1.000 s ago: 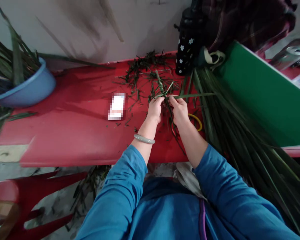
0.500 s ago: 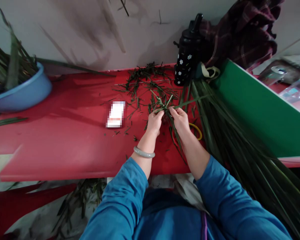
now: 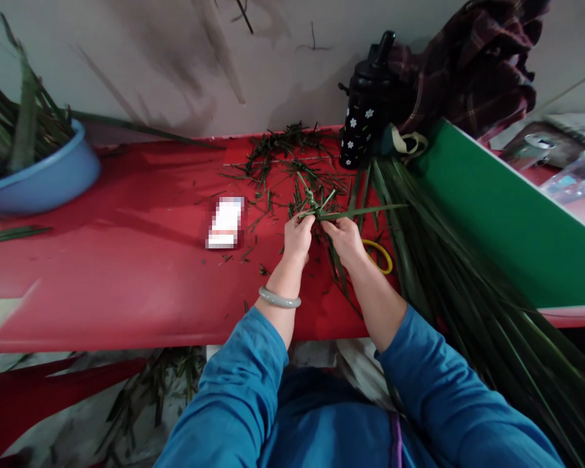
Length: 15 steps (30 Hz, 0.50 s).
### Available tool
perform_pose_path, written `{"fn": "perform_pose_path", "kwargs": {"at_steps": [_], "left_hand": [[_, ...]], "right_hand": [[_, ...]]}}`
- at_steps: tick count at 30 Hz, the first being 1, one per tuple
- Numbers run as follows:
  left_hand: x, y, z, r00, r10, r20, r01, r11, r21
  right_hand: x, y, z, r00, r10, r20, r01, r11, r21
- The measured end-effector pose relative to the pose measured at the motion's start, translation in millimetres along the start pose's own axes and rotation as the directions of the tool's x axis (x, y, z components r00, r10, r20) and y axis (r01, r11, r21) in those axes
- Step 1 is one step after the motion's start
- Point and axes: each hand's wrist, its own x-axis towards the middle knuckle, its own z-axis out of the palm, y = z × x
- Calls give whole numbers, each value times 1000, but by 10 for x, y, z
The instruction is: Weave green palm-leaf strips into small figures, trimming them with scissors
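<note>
Both hands meet over the red table (image 3: 141, 286) at a small woven piece of green leaf strips (image 3: 312, 201). My left hand (image 3: 298, 235) pinches its left side between thumb and fingers. On the other side, my right hand (image 3: 344, 239) is closed on the strips near the knot. One long strip sticks out to the right above my right hand, and others hang down below it. The yellow handle (image 3: 380, 257) of a tool lies just right of my right wrist, its rest hidden. Leaf scraps (image 3: 287, 146) are scattered behind the woven piece.
A blue basin (image 3: 43, 185) of leaves stands far left, a blurred white phone-like object (image 3: 225, 223) left of my hands. A black flowered bottle (image 3: 358, 123), long leaves (image 3: 448, 260), a green board (image 3: 497, 227) and plastic cups (image 3: 578, 175) are on the right.
My right hand has moved slightly left and down, closer to my left hand. The long strip now points right at a flatter angle. My left hand has shifted a little left.
</note>
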Motion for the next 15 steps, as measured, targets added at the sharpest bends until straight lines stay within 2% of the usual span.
{"fn": "perform_pose_path", "kwargs": {"at_steps": [3,7,10,15], "left_hand": [[-11,36,-4,1000,-21,-5,20,999,-32],[15,-6,-5,990,-136,27,138,975,-172],[44,-23,-6,972,-211,99,230,939,-257],[40,49,-24,951,-251,180,300,888,-348]], "right_hand": [[-37,-30,12,996,86,8,-86,996,19],[-61,-76,7,982,180,64,-185,978,92],[-51,-88,-13,986,138,95,-149,982,118],[-25,-94,-24,993,113,22,-115,984,138]]}}
